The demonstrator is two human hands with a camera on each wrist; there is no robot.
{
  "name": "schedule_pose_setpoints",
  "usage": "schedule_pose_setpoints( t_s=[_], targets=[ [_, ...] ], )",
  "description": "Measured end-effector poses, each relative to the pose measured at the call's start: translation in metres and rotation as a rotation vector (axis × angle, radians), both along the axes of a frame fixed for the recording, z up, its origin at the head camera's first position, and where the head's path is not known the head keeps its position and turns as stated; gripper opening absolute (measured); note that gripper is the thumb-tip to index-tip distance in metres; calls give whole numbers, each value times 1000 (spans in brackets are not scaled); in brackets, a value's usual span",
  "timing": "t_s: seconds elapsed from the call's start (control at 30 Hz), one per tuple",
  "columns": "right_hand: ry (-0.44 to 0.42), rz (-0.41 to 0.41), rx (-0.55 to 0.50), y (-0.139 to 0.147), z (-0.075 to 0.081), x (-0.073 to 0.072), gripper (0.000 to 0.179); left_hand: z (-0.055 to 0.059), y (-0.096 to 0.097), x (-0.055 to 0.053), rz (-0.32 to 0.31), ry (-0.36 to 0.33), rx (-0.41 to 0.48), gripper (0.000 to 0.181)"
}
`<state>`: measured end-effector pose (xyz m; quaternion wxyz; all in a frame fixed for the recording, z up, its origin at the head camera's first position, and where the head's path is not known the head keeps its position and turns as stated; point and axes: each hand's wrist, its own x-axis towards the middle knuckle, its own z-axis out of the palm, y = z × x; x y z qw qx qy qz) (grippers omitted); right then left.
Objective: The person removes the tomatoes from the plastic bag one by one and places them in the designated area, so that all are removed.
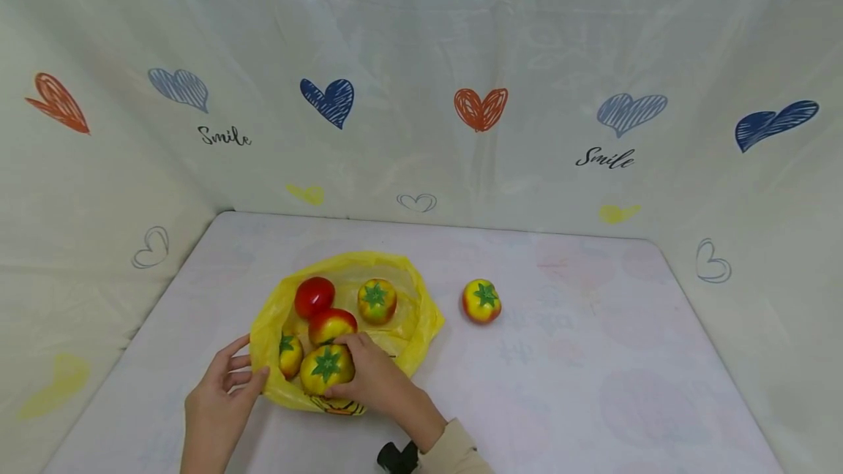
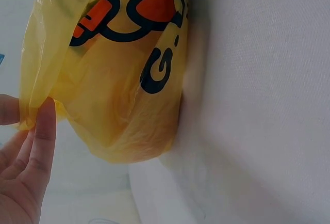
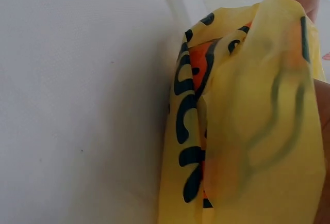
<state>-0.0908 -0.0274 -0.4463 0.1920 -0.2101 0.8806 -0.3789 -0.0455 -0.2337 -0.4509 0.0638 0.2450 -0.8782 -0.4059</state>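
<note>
A yellow plastic bag [image 1: 421, 313] with dark printing lies wide open on the table, holding several glossy red-and-yellow tomato-like fruits. My left hand [image 1: 222, 393] pinches the bag's left rim between thumb and fingers, as the left wrist view also shows. Inside the bag's near side, my right hand [image 1: 375, 375] grips a yellow tomato with a green star-shaped top [image 1: 327, 368]. Around it lie a smaller tomato [image 1: 290, 357], a red-yellow one [image 1: 331, 324], a red one [image 1: 315, 296] and one farther right [image 1: 377, 301]. The bag wall hides my right fingers in the right wrist view.
Another tomato [image 1: 481, 301] with a green top stands on the white table [image 1: 579, 357], right of the bag. A small black object [image 1: 397, 457] is at the right sleeve. A pale curtain [image 1: 408, 35] printed with hearts surrounds the table's back and sides.
</note>
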Motion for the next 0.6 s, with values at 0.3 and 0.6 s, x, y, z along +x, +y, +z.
schedule_pose_setpoints(
  t_s=[0.3, 0.6],
  targets=[
    [-5, -53, -46, 11, 6, -5, 63, 13, 6, 3, -10, 24, 0, 57],
    [-6, -137, -130, 25, 12, -6, 66, 5, 4, 1, -6, 29, -28, 58]
  ],
)
